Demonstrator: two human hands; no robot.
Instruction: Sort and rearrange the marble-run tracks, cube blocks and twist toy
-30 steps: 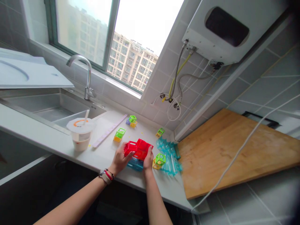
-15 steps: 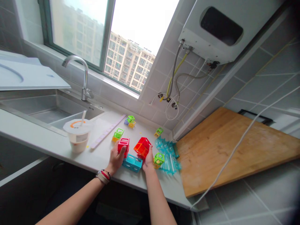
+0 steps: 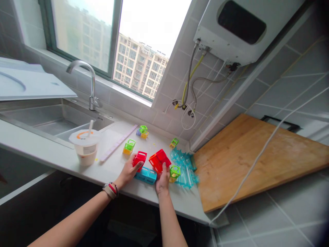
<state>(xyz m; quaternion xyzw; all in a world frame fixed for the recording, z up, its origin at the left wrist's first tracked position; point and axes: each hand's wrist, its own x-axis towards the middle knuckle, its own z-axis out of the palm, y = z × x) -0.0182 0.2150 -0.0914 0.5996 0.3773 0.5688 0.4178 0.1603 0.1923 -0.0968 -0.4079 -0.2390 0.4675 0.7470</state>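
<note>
Head view, the only one I have. My left hand (image 3: 128,172) is wrapped round a single red cube (image 3: 140,159), thumb on the near face and fingers behind, holding it just above the white surface (image 3: 51,151). My right hand (image 3: 162,180) is closed on a red two-cube block (image 3: 159,160), gripping it from below at its near end.

These look like hollow translucent plastic frames, so I judge them light, stiff and a bit slick on the flat panels. They would likely pop apart at the joins under a squeeze, so the edges and corners are the safest places to take hold, not the middle of a panel.

Direction now. The two-cube block has its long axis running from lower left up to the right, tilted, with the far end raised toward the window wall. The single cube has no real long axis; its open face tips up and away from me.

Between and just under both hands lies a blue block row (image 3: 145,175), flat on the surface, long axis left to right. Just right of my right hand sits a green and yellow cube (image 3: 175,171), touching a pile of clear teal track pieces (image 3: 185,167). Well to the left stands a lidded drink cup (image 3: 84,146) beside the sink (image 3: 46,118).
</note>
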